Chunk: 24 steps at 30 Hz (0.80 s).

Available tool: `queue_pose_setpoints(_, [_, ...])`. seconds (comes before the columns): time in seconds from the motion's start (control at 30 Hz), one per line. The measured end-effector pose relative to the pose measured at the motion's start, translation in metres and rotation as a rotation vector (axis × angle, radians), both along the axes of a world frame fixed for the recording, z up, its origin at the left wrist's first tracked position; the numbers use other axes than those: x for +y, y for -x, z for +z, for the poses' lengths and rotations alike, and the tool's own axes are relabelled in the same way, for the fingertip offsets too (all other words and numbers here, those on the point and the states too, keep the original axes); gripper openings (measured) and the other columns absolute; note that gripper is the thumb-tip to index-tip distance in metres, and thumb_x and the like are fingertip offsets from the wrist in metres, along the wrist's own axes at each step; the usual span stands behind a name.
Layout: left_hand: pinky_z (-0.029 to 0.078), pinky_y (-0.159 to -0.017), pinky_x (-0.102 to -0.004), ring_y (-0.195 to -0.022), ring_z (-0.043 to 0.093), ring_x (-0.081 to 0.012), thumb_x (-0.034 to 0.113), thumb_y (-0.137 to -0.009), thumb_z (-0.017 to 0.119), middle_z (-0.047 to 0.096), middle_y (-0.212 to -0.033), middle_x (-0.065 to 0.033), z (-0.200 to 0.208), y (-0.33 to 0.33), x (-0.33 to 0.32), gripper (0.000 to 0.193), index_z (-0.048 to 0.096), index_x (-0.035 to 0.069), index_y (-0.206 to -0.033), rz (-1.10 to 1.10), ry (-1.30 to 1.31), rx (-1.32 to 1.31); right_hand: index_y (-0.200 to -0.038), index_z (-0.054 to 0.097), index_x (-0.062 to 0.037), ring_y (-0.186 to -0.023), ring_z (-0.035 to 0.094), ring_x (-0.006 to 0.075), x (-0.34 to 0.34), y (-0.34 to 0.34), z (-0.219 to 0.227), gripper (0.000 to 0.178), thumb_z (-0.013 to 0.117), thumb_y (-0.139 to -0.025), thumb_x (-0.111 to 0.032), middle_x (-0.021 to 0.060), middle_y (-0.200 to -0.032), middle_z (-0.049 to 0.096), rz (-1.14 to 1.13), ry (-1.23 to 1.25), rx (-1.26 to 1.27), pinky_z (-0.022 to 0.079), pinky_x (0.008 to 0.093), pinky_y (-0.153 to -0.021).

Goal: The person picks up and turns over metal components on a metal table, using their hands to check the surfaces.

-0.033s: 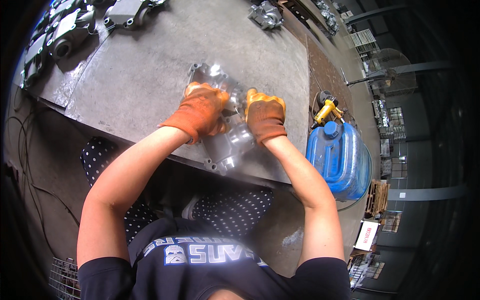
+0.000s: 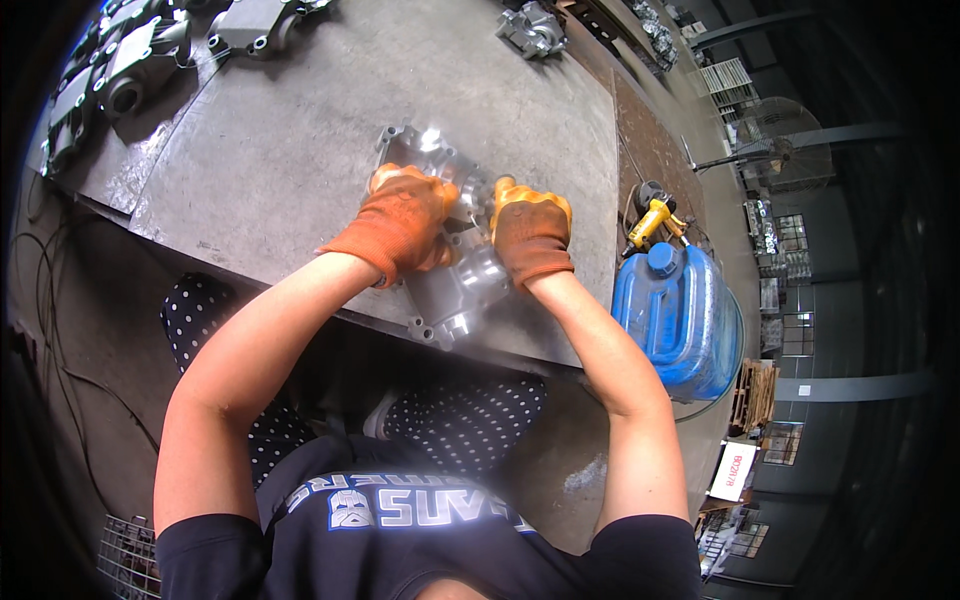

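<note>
A shiny silver-grey metal casting (image 2: 452, 292) with bolt-hole lugs at its corners lies at the near edge of the metal-topped table (image 2: 290, 150). My left hand (image 2: 400, 218), in an orange work glove with yellow-coated fingers, is closed on the casting's left middle part. At the casting's right side, my right hand (image 2: 533, 238) wears a matching glove and is curled into a fist, thumb uppermost. A small greyish bit shows by that thumb, but whatever the fist holds is hidden. Both hands cover much of the casting's middle.
Several similar castings (image 2: 140, 65) sit at the far left, and another casting (image 2: 531, 32) stands at the far edge. To the right are a blue jerrycan (image 2: 672, 315) and a yellow power tool (image 2: 652, 222). Cables (image 2: 60, 350) hang at the left; a fan (image 2: 780, 145) stands beyond.
</note>
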<state>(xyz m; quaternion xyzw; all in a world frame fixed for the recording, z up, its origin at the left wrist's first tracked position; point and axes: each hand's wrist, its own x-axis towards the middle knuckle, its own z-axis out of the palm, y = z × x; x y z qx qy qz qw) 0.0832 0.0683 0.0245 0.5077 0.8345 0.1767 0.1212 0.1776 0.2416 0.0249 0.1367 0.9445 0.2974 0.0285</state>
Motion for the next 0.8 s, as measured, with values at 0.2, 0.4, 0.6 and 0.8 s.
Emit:
queue_pose_setpoints(0.2, [0.049, -0.085, -0.0463, -0.099, 0.068, -0.0334, 0.052, -0.069, 0.082, 0.073, -0.098, -0.0122, 0.003, 0.000, -0.001, 0.056, 0.070, 0.008, -0.102, -0.015, -0.025, -0.031, -0.099, 0.060, -0.0103, -0.076, 0.072, 0.0316, 0.003, -0.001, -0.002, 0.025, 0.069, -0.086, -0.029, 0.0102, -0.085, 0.073, -0.042, 0.057, 0.022, 0.054, 0.0430, -0.069])
queue_pose_setpoints(0.4, [0.049, -0.085, -0.0467, -0.098, 0.068, -0.0334, 0.052, -0.069, 0.081, 0.073, -0.097, -0.0116, 0.002, 0.000, -0.002, 0.056, 0.070, 0.008, -0.102, -0.015, -0.030, -0.032, -0.099, 0.062, -0.0135, -0.080, 0.074, 0.0269, -0.001, -0.001, 0.005, 0.017, 0.064, -0.088, -0.026, 0.0059, -0.086, 0.074, -0.071, 0.078, -0.008, 0.054, 0.0403, -0.071])
queue_pose_setpoints(0.6, [0.049, -0.086, -0.0461, -0.097, 0.068, -0.0334, 0.051, -0.069, 0.082, 0.073, -0.096, -0.0118, 0.002, 0.001, 0.000, 0.055, 0.070, 0.008, -0.102, -0.011, 0.002, -0.046, -0.099, 0.063, -0.0127, -0.083, 0.075, 0.0282, -0.002, 0.000, 0.006, 0.017, 0.064, -0.089, -0.027, 0.0060, -0.088, 0.075, -0.102, 0.122, -0.012, 0.055, 0.0409, -0.073])
queue_pose_setpoints(0.8, [0.050, -0.082, -0.0407, -0.089, 0.072, -0.0291, 0.032, -0.070, 0.080, 0.075, -0.088, -0.0070, 0.000, -0.002, -0.002, 0.025, 0.080, 0.020, -0.092, 0.036, -0.137, -0.004, -0.098, 0.066, -0.0105, -0.083, 0.074, 0.0267, -0.005, 0.003, 0.003, 0.013, 0.061, -0.089, -0.018, 0.0073, -0.089, 0.076, -0.066, 0.012, -0.047, 0.053, 0.0404, -0.069])
